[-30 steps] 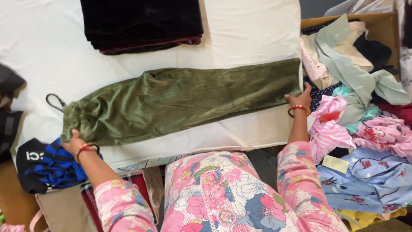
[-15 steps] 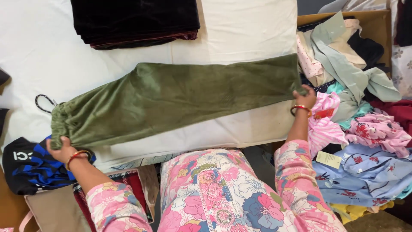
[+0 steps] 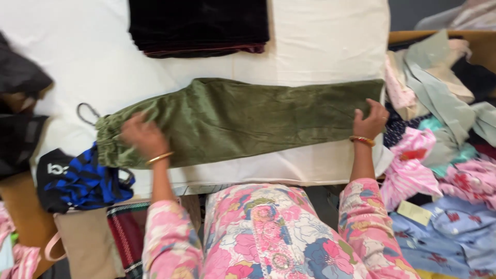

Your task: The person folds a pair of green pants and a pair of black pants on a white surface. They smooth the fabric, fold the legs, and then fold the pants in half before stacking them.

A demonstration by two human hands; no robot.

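Olive-green velvet trousers [image 3: 248, 119] lie folded lengthwise across a white sheet [image 3: 320, 46], waistband with a dark drawstring at the left, leg ends at the right. My left hand [image 3: 143, 135] rests flat on the fabric near the waistband, fingers spread. Over at the leg ends, my right hand [image 3: 370, 120] pinches the hem. Each wrist carries a bangle, and my sleeves have a pink flower print.
A folded stack of dark velvet cloth [image 3: 199, 26] sits at the far edge of the sheet. A heap of mixed clothes [image 3: 444, 134] fills a box at the right. A blue-and-black garment [image 3: 82, 178] and dark clothes [image 3: 18, 103] lie at the left.
My left hand has moved from the waistband's corner up onto the trousers, a little to the right. My right hand stays at the leg ends. The view has shifted.
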